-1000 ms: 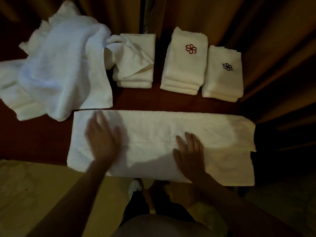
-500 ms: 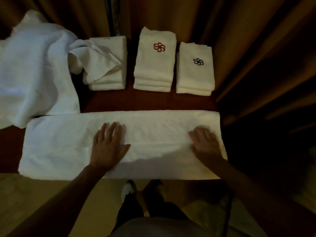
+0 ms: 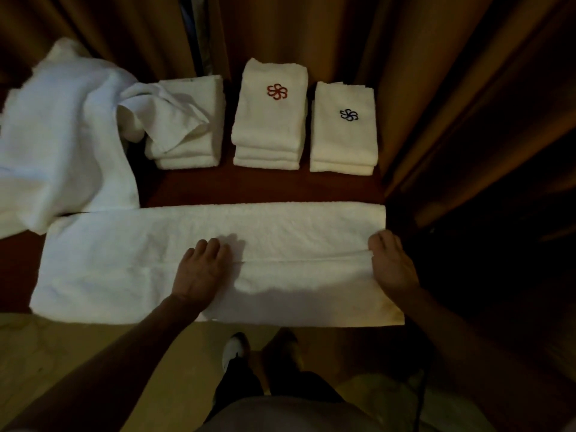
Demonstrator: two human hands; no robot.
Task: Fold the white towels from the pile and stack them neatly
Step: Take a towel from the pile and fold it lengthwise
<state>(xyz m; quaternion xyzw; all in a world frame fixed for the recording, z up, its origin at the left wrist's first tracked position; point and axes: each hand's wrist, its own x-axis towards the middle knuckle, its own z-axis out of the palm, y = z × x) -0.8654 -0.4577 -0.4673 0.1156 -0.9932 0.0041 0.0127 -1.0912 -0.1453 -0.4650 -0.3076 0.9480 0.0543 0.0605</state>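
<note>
White long towel (image 3: 280,232) lay folded lengthwise on the tabletop (image 3: 265,185); my left hand (image 3: 202,269) pressed flat at its middle, my right hand (image 3: 391,260) gripped its right end.

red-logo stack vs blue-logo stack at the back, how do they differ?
The red-logo stack carries a red flower mark; the blue-logo stack carries a dark blue one. The red-logo stack shows more folded layers at its front edge and stands taller than the blue-logo stack. It sits left of the blue-logo stack, a narrow gap apart. Both are neat white folded towels on the dark red surface.
</note>
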